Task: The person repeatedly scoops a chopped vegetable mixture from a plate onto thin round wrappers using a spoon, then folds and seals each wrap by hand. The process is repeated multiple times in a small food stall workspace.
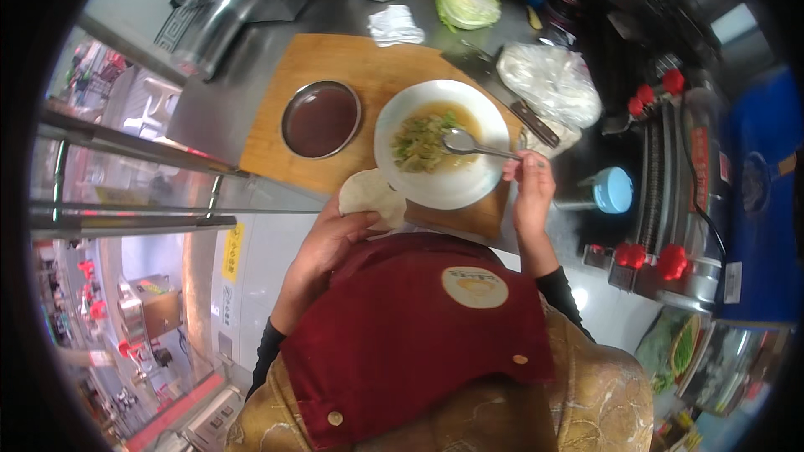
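Note:
My left hand holds a round, pale flatbread, thumb on top, at the front edge of the wooden board. In my right hand is a metal spoon, gripped by the end of its handle. The spoon's bowl rests over the food in a white bowl. Chopped greens lie in a yellowish broth there, left of the spoon. To the left of the white bowl, a round metal-rimmed dish of dark reddish-brown content sits on the board.
The wooden board bears both dishes. A knife lies at its right, beside a plastic bag. A blue-lidded container stands nearer. Behind are a cabbage, a white cloth and a metal machine.

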Action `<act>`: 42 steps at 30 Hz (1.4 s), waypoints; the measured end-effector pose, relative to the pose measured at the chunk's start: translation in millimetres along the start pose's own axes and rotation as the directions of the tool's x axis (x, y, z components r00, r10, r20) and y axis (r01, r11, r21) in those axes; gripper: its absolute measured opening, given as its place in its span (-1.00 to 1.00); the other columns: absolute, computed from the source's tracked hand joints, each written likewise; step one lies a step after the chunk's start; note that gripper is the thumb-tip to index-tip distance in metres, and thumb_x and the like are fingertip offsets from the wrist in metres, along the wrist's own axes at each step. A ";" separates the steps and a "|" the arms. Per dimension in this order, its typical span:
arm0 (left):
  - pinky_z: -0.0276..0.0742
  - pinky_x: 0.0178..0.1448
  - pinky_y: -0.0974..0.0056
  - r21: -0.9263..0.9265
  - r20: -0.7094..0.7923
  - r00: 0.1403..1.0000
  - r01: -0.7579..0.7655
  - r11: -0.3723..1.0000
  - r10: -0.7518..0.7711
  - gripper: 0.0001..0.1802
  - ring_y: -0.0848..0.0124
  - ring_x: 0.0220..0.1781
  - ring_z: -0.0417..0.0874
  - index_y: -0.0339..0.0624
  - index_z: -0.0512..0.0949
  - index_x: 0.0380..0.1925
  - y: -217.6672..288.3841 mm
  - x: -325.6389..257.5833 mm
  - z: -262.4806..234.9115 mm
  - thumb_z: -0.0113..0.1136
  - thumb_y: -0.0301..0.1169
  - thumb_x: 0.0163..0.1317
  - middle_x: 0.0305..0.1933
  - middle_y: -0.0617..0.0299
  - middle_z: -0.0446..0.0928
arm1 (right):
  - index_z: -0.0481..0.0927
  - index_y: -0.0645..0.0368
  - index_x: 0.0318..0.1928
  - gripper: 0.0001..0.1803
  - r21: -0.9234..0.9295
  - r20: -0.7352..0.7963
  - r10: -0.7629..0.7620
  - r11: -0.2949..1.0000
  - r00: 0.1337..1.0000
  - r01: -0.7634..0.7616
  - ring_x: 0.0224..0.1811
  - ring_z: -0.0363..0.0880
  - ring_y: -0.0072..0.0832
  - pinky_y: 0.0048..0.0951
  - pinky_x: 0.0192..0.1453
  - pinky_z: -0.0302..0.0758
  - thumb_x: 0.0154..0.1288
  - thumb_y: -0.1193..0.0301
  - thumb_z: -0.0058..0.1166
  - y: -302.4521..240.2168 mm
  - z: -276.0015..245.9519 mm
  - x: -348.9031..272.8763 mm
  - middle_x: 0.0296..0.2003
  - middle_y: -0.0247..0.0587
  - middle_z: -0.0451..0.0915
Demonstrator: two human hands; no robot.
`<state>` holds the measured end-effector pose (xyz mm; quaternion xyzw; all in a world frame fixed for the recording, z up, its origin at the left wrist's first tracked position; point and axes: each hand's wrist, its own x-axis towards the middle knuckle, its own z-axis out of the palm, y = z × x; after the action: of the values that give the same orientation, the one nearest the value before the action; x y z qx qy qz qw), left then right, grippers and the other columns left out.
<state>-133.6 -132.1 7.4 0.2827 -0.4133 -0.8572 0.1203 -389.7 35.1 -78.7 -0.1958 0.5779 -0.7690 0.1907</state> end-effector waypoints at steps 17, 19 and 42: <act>0.47 0.20 0.05 -0.081 -0.025 0.997 0.068 0.994 -0.070 -0.32 0.16 0.21 0.49 -0.26 0.16 0.34 -8.1 10.3 -14.6 0.05 -0.45 0.18 0.24 0.03 0.40 | 0.58 0.22 -0.16 -0.81 -0.586 0.144 -0.195 0.773 0.970 0.242 -0.38 0.56 -0.61 -0.58 -0.25 0.49 0.49 0.41 -0.08 -35.9 5.8 -7.9 -0.40 -0.24 0.62; 0.47 0.20 0.04 -0.096 -0.041 0.997 0.054 0.994 -0.058 -0.32 0.15 0.22 0.49 -0.24 0.15 0.34 -9.0 8.1 -18.7 0.07 -0.44 0.19 0.25 0.03 0.39 | 0.57 0.25 -0.17 -0.79 -0.436 0.174 -0.054 0.891 0.983 0.126 -0.39 0.55 -0.63 -0.59 -0.28 0.48 0.50 0.40 -0.09 -31.7 11.5 -9.3 -0.41 -0.26 0.62; 0.54 0.13 0.24 0.099 -0.198 0.976 -0.069 0.993 0.087 -0.41 0.33 0.12 0.55 -0.23 0.25 0.21 -18.9 28.2 -33.3 0.16 -0.64 0.14 0.13 0.13 0.47 | 0.53 0.36 -0.07 -0.81 -0.189 0.283 0.103 0.981 0.953 -0.050 -0.26 0.61 -0.56 -0.51 -0.11 0.58 0.48 0.48 -0.07 33.7 50.9 -35.5 -0.29 -0.16 0.66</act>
<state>-136.5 -153.9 -34.7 0.3570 -0.4486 -0.7988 0.1823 -330.6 3.4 -101.0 -0.3007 0.6175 -0.6685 0.2852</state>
